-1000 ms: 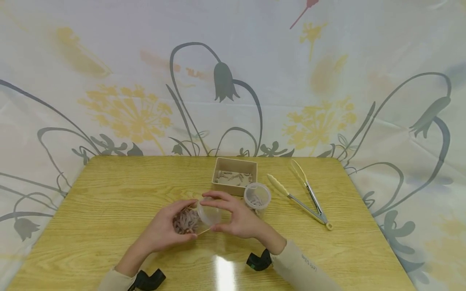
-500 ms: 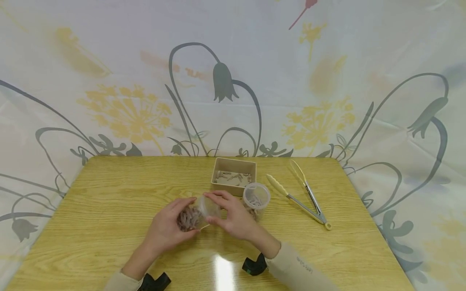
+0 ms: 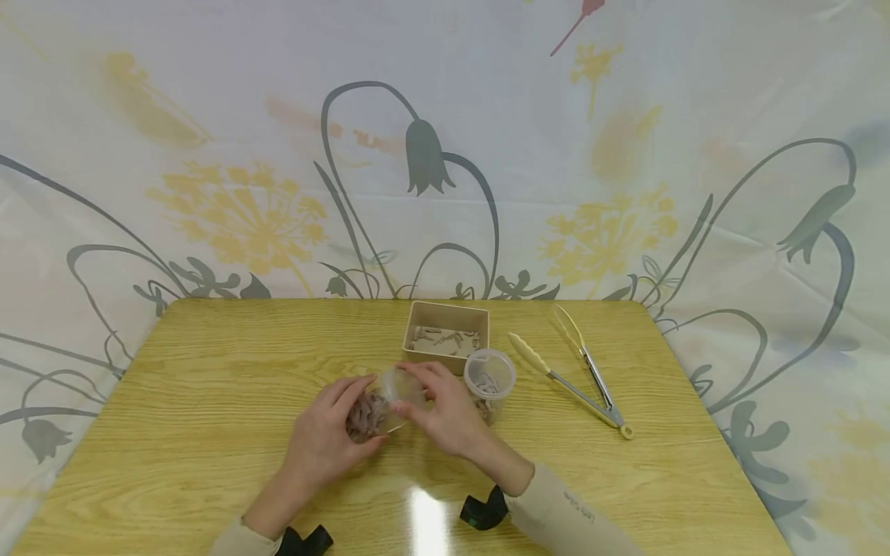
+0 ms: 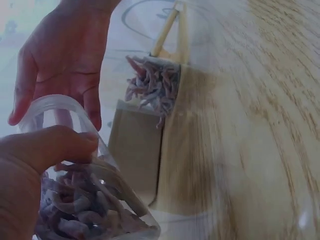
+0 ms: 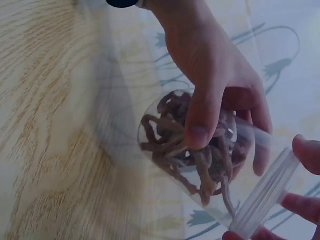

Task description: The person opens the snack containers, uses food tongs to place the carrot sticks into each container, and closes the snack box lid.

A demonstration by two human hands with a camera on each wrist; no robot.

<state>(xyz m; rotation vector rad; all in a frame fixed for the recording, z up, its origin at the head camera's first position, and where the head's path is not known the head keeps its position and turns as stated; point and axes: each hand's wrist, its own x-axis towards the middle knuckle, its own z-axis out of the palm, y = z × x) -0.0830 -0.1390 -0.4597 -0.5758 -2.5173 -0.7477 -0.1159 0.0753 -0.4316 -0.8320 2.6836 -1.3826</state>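
Observation:
A clear plastic jar (image 3: 386,418) lies tilted on its side between both hands, its lid end to the right. Curled greyish-brown strips (image 5: 175,145) fill much of it. My left hand (image 3: 320,436) grips the jar body from the left, thumb across the clear wall in the right wrist view. My right hand (image 3: 448,417) holds the ridged translucent lid (image 5: 265,195), thumb and fingers curled about its edge. Whether the lid is tight or loose I cannot tell. Just right of that hand stands a second clear jar (image 3: 490,398), also with strips inside.
Behind the jars sits a beige rectangular box (image 3: 434,357) with a few small brownish pieces on its bottom. Tongs (image 3: 587,401) with cream tips lie spread at the right of the wooden table (image 3: 229,363). A flower-printed sheet (image 3: 264,116) hangs behind.
The tilted jar and my left hand have shifted slightly right. My right hand's thumb has moved upward over the lid, and its fingers have turned round the edge.

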